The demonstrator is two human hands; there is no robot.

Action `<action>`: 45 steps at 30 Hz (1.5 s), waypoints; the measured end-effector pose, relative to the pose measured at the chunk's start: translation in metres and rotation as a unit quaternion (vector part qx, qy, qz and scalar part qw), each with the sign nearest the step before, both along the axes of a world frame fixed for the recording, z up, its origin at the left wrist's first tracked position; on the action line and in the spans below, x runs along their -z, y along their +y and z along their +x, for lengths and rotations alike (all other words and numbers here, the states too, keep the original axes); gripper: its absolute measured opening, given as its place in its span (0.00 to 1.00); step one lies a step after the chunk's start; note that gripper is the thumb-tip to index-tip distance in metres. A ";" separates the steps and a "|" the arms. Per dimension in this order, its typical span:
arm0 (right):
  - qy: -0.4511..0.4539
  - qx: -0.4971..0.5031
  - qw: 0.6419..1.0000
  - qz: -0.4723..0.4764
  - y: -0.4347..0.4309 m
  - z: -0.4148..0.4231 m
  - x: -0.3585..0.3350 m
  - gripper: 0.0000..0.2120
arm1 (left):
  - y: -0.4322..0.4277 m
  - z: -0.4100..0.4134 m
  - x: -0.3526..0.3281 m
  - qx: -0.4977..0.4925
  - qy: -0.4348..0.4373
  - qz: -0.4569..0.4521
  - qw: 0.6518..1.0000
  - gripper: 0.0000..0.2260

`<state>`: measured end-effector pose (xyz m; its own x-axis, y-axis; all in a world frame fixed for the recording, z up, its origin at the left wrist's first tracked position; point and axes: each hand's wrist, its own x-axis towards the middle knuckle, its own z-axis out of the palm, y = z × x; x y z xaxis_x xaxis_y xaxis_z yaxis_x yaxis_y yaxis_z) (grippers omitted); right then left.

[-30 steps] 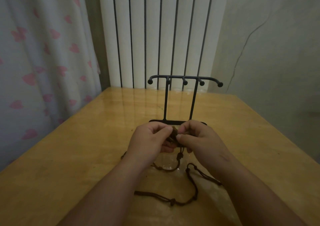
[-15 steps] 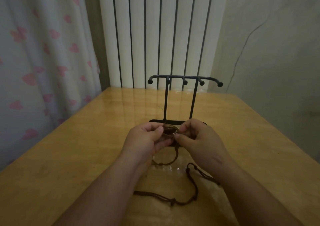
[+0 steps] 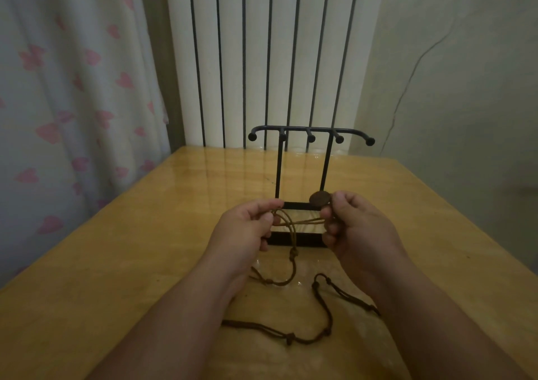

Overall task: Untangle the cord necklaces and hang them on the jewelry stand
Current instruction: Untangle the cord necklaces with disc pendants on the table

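Observation:
A black metal jewelry stand (image 3: 311, 133) with several ball-tipped pegs stands on the wooden table (image 3: 145, 248), with no cord on its pegs. In front of its base, my left hand (image 3: 247, 228) pinches the light brown cord necklace (image 3: 292, 235). My right hand (image 3: 349, 222) pinches the same cord next to its round brown pendant (image 3: 319, 198). The cord stretches between both hands and a knotted loop hangs down to the table. A darker brown cord necklace (image 3: 326, 315) lies loose on the table between my forearms.
White radiator panels (image 3: 262, 59) rise behind the table's far edge. A curtain with pink hearts (image 3: 72, 88) hangs at the left. A plain wall is at the right.
My hands have moved apart, drawing the light cord taut between them. The round pendant has come out into view by my right fingers.

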<state>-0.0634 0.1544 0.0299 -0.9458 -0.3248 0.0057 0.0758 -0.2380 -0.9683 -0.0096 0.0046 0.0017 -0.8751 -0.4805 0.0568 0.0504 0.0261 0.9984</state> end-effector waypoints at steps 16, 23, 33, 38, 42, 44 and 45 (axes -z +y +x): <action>0.174 0.039 0.955 0.237 0.006 -0.008 0.007 0.13 | 0.005 0.005 -0.004 0.047 0.068 0.000 0.997 0.11; 0.156 -0.051 0.955 0.246 0.002 0.001 0.003 0.08 | 0.004 0.003 -0.004 0.016 0.093 0.020 0.995 0.10; 0.181 -0.094 0.920 0.334 0.004 -0.001 0.005 0.05 | 0.007 0.005 -0.009 -0.046 0.082 -0.051 0.994 0.09; 0.112 -0.107 0.960 0.233 0.009 -0.002 0.001 0.09 | 0.008 0.007 -0.012 -0.060 0.072 -0.062 0.994 0.09; 0.045 -0.114 0.982 0.144 0.011 -0.003 -0.002 0.12 | 0.008 0.011 -0.015 -0.019 0.038 -0.101 0.994 0.14; 0.037 -0.117 0.985 0.121 0.011 -0.002 -0.002 0.13 | 0.009 0.012 -0.016 0.016 0.022 -0.144 0.989 0.24; 0.036 -0.119 0.986 0.115 0.010 -0.002 -0.002 0.13 | 0.010 0.014 -0.017 0.029 0.016 -0.163 0.986 0.26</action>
